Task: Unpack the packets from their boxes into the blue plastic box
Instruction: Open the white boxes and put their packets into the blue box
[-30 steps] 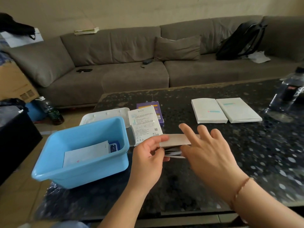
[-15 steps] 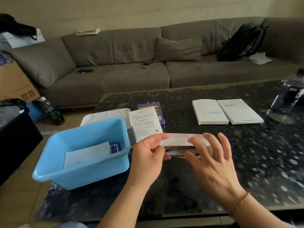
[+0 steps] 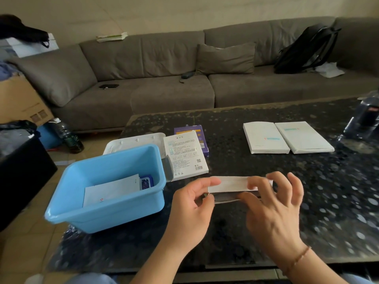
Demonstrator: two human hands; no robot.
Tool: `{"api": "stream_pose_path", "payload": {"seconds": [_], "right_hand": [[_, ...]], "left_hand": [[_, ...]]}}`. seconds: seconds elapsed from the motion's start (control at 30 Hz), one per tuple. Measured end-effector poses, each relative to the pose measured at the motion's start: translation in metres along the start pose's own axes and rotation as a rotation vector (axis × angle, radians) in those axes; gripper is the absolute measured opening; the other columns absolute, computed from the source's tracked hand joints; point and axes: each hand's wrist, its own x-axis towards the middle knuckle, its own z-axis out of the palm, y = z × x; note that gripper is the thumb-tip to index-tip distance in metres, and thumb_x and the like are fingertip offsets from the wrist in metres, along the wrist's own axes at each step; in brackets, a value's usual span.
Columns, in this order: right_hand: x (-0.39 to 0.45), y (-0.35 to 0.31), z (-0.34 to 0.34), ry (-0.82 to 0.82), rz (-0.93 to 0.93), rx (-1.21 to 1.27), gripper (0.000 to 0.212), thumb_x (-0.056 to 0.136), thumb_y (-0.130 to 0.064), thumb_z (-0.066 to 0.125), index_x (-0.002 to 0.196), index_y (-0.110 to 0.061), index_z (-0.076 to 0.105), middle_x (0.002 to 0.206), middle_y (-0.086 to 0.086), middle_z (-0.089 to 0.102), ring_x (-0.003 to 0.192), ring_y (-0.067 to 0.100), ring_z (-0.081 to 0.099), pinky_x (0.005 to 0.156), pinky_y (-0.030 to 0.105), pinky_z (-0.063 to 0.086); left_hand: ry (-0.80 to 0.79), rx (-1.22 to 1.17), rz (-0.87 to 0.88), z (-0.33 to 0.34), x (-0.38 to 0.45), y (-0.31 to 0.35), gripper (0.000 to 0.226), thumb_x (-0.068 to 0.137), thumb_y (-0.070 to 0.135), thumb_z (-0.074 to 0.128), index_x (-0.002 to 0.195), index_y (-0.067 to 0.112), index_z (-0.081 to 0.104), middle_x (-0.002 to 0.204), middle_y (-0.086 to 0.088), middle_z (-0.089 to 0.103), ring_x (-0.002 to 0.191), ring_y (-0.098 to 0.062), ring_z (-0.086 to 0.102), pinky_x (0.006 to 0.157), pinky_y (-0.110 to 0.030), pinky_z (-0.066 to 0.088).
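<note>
Dark speckled table [image 3: 307, 201] in front of you, grey sofa beyond it. Largest item on it: the blue plastic box [image 3: 106, 210] at near left, overhanging the table's left edge, with a white lid [image 3: 131, 141] lying flat just behind it. Inside the box you have one white packet [image 3: 111, 190] lying flat and at least one small dark blue packet [image 3: 146, 182] tucked at its right end, so some unpacking looks done. At far right, two flat white boxes [image 3: 287, 137] sit side by side, touching, seemingly unopened; judge those as work left. Just right of the blue box's far corner, one white printed box [image 3: 185, 154] lies partly over one purple box [image 3: 194, 130]; can't tell whether either is emptied. Count: five cartons in view including the one in your hands. That carton, a slim white box [image 3: 231, 184], is held off the table at centre, near edge open with something dark showing inside. Your left hand [image 3: 190, 206] pinches its left end, thumb on top, fingers curled beneath. Your right hand [image 3: 274, 203] is at its right end, index finger laid over the top flap and thumb at the opening, other fingers spread loose; whether it has hold of the contents can't be told. One clear bottle at far right edge.
</note>
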Motion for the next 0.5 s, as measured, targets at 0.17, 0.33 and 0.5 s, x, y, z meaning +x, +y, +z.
{"api": "stream_pose_path", "payload": {"seconds": [0.17,0.33,0.5], "right_hand": [[0.004,-0.006,-0.019,-0.094,-0.05,0.07,0.011,0.075,-0.029,0.068,0.071,-0.019,0.068,0.096,0.002,0.063,0.099,0.032,0.046,0.091,0.05,0.035],[0.013,-0.002,-0.031,-0.086,0.084,0.068,0.029,0.087,-0.029,0.059,0.061,-0.018,0.065,0.075,-0.001,0.057,0.073,0.029,0.05,0.066,0.038,0.033],[0.021,-0.009,-0.032,-0.198,0.283,0.057,0.029,0.08,-0.027,0.068,0.052,-0.021,0.063,0.059,-0.004,0.051,0.057,0.024,0.045,0.051,0.029,0.029]], "left_hand": [[0.066,-0.015,-0.003,0.0,-0.003,-0.004,0.043,0.091,-0.001,0.061,0.101,0.04,0.07,0.108,0.028,0.069,0.109,-0.002,0.064,0.092,-0.032,0.057],[0.095,-0.063,-0.021,0.006,-0.003,-0.002,0.043,0.092,-0.002,0.059,0.105,0.036,0.071,0.109,0.032,0.067,0.111,0.0,0.063,0.095,-0.034,0.056],[0.161,-0.092,-0.026,0.02,-0.005,0.003,0.046,0.092,-0.005,0.059,0.106,0.038,0.069,0.098,0.039,0.067,0.07,0.01,0.061,0.074,-0.021,0.055]]}}
